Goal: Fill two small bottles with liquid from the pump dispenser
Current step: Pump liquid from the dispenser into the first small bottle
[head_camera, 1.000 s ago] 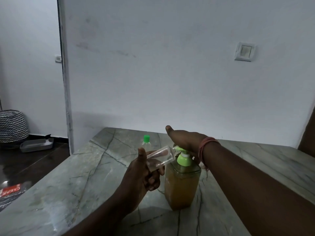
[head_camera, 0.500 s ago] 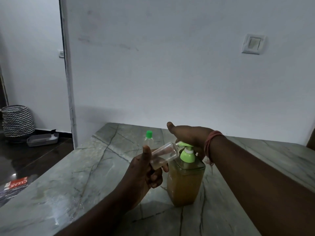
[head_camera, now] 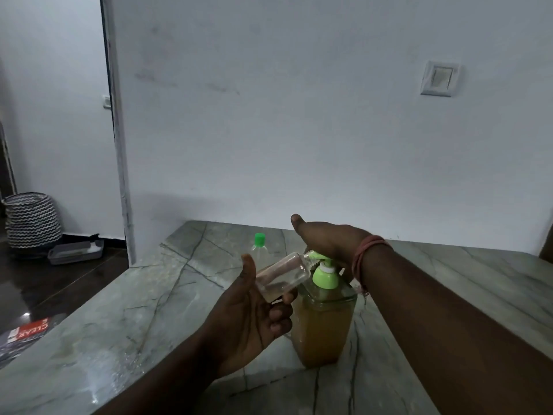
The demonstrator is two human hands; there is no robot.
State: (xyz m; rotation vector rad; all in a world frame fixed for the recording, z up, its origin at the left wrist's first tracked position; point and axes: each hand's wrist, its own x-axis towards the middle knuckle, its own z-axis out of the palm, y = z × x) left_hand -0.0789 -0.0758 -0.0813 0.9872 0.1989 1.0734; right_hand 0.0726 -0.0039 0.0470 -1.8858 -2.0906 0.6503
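Observation:
A square pump dispenser (head_camera: 321,327) of amber liquid with a green pump top (head_camera: 324,275) stands on the marble counter (head_camera: 125,322). My left hand (head_camera: 254,316) holds a small clear bottle (head_camera: 282,275), tilted, its mouth against the green spout; a little liquid lies in its low end. My right hand (head_camera: 326,239) lies palm down on the pump head, fingers stretched out, a red thread at the wrist. A second small bottle with a green cap (head_camera: 259,241) stands upright behind, partly hidden by the held bottle.
A white wall with a switch plate (head_camera: 439,78) runs behind the counter. On the dark floor to the left are a zigzag-patterned basket (head_camera: 31,224), a grey tray (head_camera: 76,252) and a red packet (head_camera: 30,330). The counter's left edge drops to that floor.
The hands, held bottle and dispenser keep the same arrangement. The camera has tilted slightly, shifting the scene in the frame.

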